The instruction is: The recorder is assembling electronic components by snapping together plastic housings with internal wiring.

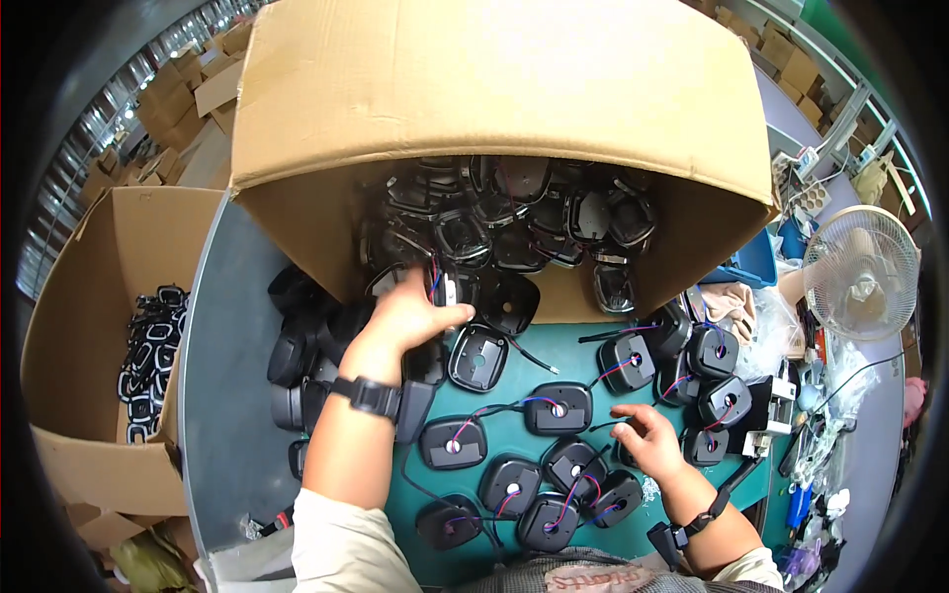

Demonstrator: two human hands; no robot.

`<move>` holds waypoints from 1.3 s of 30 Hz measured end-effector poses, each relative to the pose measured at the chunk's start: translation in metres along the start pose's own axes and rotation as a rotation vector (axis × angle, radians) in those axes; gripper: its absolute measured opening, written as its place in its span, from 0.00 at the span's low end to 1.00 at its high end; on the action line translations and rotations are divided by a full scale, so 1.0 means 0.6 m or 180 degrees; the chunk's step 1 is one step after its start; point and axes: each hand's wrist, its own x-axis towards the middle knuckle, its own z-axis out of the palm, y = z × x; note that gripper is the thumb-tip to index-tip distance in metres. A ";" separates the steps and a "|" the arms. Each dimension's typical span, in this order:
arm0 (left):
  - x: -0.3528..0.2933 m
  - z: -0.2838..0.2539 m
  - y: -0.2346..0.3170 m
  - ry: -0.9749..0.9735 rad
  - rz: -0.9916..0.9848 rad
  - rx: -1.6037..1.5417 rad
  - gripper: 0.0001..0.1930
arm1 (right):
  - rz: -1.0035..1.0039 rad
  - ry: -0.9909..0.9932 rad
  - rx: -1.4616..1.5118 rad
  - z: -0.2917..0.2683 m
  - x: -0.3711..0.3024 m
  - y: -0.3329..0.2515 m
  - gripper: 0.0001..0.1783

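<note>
My left hand [405,314] reaches to the mouth of a large cardboard box [494,89] lying on its side. Its fingers are partly hidden around a black wired housing [451,289], seen edge-on with red and blue wires. Many glossy black housings [462,237] are heaped inside the box. My right hand [647,442] hovers over the green mat with fingers loosely bent and apart, nothing visible between them. A thin black cable end lies by its thumb. Around it sit rounded-square black housings [559,408] with red and blue wires, several joined by cables.
Black parts [295,351] are piled along the mat's left side. An open carton [99,450] at left holds black frames [153,361]. To the right are a fan [862,272], a blue bin [756,262], a black-and-white device [771,410] and plastic bags.
</note>
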 end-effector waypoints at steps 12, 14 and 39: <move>-0.383 0.158 0.149 -0.2017 0.0952 0.0471 0.52 | -0.1584 -0.1318 0.1361 0.044 -0.100 -0.119 0.38; -0.418 0.210 0.141 -0.1876 0.0858 0.0838 0.52 | -0.1918 -0.1245 0.1355 0.026 -0.134 -0.126 0.21; -0.330 0.172 -0.261 0.0499 -0.0381 0.3664 0.19 | 0.0184 -0.0972 0.2559 -0.086 -0.234 -0.135 0.23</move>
